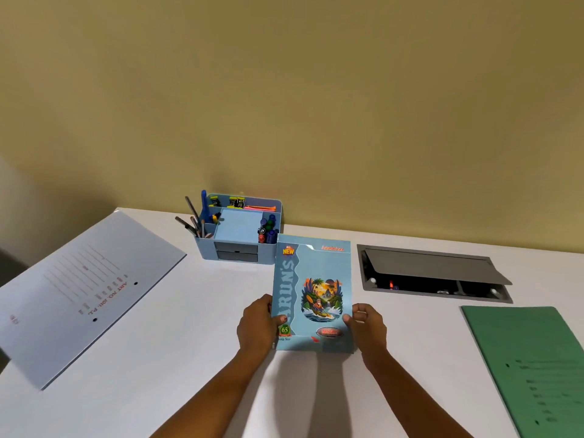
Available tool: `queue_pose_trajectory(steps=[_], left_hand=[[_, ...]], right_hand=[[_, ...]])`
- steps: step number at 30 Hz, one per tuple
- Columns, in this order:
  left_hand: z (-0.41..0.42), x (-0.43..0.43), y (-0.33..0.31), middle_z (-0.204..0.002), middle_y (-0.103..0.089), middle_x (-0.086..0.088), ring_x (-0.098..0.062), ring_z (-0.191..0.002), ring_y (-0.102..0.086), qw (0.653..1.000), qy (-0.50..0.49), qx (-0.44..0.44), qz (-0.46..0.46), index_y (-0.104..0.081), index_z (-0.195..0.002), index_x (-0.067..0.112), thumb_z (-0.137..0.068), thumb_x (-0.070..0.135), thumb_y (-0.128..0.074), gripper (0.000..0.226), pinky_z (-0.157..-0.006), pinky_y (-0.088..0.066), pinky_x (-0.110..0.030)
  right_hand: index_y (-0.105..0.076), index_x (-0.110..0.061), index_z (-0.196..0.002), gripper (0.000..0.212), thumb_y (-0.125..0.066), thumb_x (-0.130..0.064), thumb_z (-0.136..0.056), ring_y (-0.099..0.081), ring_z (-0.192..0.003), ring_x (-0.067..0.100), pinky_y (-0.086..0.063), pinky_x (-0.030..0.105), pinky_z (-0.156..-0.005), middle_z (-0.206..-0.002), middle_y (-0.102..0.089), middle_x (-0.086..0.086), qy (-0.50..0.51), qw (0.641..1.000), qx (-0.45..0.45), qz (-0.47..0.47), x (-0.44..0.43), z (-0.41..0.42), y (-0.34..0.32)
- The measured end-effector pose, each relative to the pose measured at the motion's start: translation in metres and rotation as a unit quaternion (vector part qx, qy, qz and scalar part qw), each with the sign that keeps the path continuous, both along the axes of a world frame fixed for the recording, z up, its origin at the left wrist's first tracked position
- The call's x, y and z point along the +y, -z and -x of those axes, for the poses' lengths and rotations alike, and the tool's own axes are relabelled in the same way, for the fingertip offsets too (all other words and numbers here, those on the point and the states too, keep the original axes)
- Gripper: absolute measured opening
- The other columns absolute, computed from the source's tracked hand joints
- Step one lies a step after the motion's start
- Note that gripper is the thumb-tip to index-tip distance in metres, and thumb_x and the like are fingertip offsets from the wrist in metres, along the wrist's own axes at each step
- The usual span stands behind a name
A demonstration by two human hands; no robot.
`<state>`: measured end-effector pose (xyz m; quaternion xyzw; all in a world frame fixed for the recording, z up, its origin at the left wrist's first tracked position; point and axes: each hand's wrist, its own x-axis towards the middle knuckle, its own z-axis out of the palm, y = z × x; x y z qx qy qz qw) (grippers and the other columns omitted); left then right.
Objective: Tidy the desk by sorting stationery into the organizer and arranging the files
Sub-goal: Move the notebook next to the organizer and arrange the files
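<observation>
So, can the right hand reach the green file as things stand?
Probably yes, but not at once: the right hand grips the notebook by its edge. Nothing lies on the desk between it and the green file, so the way looks free.

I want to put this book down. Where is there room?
Bare desk lies between the pale file and the notebook, and between the notebook and the green file. It is crowded at the back, by the organizer and the grey hatch.
</observation>
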<state>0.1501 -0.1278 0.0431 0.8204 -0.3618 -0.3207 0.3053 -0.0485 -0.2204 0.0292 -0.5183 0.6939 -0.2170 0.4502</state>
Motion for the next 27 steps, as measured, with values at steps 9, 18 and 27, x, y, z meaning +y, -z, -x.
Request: queue_pose_trajectory(steps=[9,18,27], left_hand=[[0.005,-0.027,0.028,-0.099,-0.068,0.005,-0.018,-0.087,-0.063,0.999,0.04,0.006,-0.02,-0.058,-0.096,0.023,-0.08,0.037,-0.07,0.024,-0.071,-0.05,-0.03],[-0.001,-0.029,0.04,-0.109,-0.056,-0.008,-0.027,-0.101,-0.055,0.998,0.04,-0.037,0.039,-0.054,-0.124,0.008,-0.079,0.024,-0.074,0.051,-0.076,-0.042,-0.03],[0.003,0.003,0.064,-0.126,-0.062,-0.004,-0.027,-0.104,-0.064,0.947,0.189,-0.252,0.069,-0.056,-0.125,0.024,-0.066,0.048,-0.071,0.066,-0.081,-0.053,-0.04]], right_hand=[[-0.063,-0.008,-0.102,0.017,-0.066,-0.007,-0.085,-0.058,-0.09,0.028,-0.04,0.026,-0.072,-0.096,-0.068,0.012,0.039,0.997,0.062,0.012,-0.016,0.002,0.017],[-0.057,-0.011,-0.112,0.028,-0.057,0.001,-0.087,-0.061,-0.096,0.026,-0.052,0.023,-0.07,-0.101,-0.06,0.005,-0.045,0.99,0.079,0.106,-0.014,0.002,0.023],[-0.051,-0.033,-0.13,0.06,-0.068,-0.002,-0.082,-0.034,-0.136,0.025,-0.039,0.035,-0.1,-0.149,-0.038,0.005,-0.25,0.918,0.157,0.265,0.043,0.021,0.058]])
